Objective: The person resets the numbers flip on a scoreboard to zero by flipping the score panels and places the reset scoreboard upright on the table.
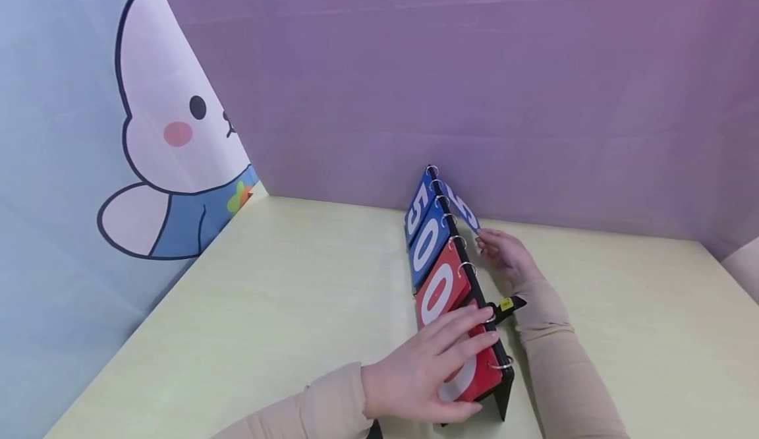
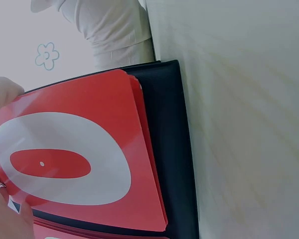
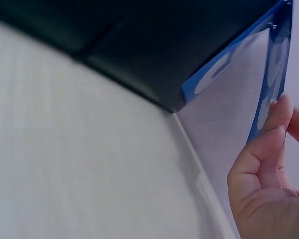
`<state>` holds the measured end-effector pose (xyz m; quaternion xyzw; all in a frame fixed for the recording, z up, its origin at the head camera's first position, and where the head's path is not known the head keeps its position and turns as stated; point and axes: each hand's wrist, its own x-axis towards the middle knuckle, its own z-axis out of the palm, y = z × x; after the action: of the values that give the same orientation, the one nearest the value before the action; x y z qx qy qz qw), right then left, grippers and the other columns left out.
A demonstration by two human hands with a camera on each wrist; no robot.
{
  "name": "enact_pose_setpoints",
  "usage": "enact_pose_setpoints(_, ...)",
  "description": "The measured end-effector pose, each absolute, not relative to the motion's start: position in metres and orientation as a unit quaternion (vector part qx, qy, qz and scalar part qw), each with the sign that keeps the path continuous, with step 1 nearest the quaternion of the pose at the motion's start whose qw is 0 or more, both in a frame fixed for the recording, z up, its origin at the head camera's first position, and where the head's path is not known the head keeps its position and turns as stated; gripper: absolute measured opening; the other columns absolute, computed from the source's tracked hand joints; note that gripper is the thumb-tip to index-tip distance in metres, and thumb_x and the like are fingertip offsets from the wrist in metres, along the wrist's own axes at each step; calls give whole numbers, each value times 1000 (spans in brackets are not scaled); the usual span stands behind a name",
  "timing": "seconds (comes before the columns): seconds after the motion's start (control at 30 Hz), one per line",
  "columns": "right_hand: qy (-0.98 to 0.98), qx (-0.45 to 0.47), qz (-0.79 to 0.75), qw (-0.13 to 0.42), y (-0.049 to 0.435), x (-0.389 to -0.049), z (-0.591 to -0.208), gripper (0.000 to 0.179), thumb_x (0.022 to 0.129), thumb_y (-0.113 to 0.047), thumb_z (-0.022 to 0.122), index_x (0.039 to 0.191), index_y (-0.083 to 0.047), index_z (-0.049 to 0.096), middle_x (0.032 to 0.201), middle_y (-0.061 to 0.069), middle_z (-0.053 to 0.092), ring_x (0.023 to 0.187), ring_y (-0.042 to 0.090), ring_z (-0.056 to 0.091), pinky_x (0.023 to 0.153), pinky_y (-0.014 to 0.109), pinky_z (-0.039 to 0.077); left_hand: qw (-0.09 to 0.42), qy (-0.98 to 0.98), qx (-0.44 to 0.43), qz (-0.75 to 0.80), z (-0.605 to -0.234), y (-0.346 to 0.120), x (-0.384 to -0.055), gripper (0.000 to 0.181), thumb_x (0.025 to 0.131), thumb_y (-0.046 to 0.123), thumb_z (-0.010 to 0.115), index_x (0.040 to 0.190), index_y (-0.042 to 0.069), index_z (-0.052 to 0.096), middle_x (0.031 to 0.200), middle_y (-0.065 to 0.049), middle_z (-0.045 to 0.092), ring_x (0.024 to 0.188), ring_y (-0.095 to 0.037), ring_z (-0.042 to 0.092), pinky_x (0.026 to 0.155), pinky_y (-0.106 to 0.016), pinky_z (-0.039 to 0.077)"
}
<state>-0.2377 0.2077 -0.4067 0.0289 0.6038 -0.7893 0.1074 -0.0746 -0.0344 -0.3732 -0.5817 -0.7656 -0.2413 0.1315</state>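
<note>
A black tabletop flip scoreboard (image 1: 501, 347) stands on the table, carrying ringed number cards. Its front shows a blue 5 card (image 1: 419, 205), a blue 0 card (image 1: 428, 246) and two red 0 cards (image 1: 441, 284). My left hand (image 1: 423, 366) holds the near end, thumb at the side edge and fingers across the nearest red 0 card (image 2: 109, 99), partly covering it. Behind the far end, my right hand (image 1: 506, 254) pinches the lower edge of another blue 5 card (image 1: 461, 207) between thumb and fingers. In the right wrist view, a second blue card (image 3: 204, 87) hangs against the board's back.
The scoreboard rests on a pale yellow table (image 1: 284, 294). A purple cloth (image 1: 474, 83) hangs just past its far end. On the left hangs a light blue cloth (image 1: 53, 162) with a cartoon rabbit (image 1: 172, 83). A black piece with a yellow label (image 1: 506, 304) sits by my right wrist.
</note>
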Motion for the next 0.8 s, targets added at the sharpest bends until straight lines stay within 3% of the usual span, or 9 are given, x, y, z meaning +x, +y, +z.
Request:
enact_pose_setpoints(0.37,571,52,-812,109,208,-235,-388,28,97,-1,43,86,-14,65,68,-6,66,63,1,61,62,15,48,140,-766,-580,-239,-372,-37,-74,84,80,33,72,145,9,24,155,-11,17,144,-24,19,116,-31,23)
enact_pose_setpoints(0.43,583,56,-804,106,207,-236,-386,23,97,-1,42,106,-6,62,67,-6,64,63,1,60,62,14,48,140,-767,-579,-238,-371,-37,-75,84,80,33,72,145,9,24,155,-11,17,144,-24,19,116,-31,23)
enact_pose_setpoints(0.53,585,63,-803,97,205,-236,-381,40,97,-3,43,138,-1,41,70,-6,64,65,1,59,65,14,49,133,-771,-576,-238,-371,-37,-75,85,81,33,72,146,10,23,155,-11,16,144,-23,18,116,-31,23)
enact_pose_setpoints(0.57,577,67,-809,93,205,-235,-379,44,97,-3,45,140,-3,38,72,-6,64,67,1,59,67,14,49,130,-771,-575,-239,-371,-37,-75,85,81,33,72,146,10,22,155,-11,16,144,-23,17,116,-31,24)
enact_pose_setpoints(0.63,556,77,-824,81,206,-233,-374,38,97,-7,48,135,-10,47,74,-6,64,71,2,60,70,16,50,124,-772,-576,-239,-371,-37,-75,85,81,33,71,146,10,22,156,-10,15,145,-23,17,116,-31,24)
enact_pose_setpoints(0.7,537,87,-837,69,208,-232,-371,20,96,-12,53,114,-17,61,76,-7,64,74,3,61,74,18,51,116,-771,-577,-243,-371,-36,-75,85,81,32,71,146,10,21,156,-10,15,145,-23,16,116,-30,24)
enact_pose_setpoints(0.77,524,96,-844,57,211,-234,-372,6,93,-18,59,90,-19,63,77,-8,63,77,3,61,77,20,50,113,-770,-578,-246,-371,-35,-75,85,82,32,71,146,10,21,156,-10,15,145,-22,16,115,-30,24)
enact_pose_setpoints(0.8,524,99,-844,53,212,-236,-373,7,91,-20,62,85,-20,64,77,-9,62,78,3,61,78,21,50,113,-769,-579,-246,-371,-35,-76,84,82,32,71,146,10,21,156,-10,15,145,-22,16,115,-29,24)
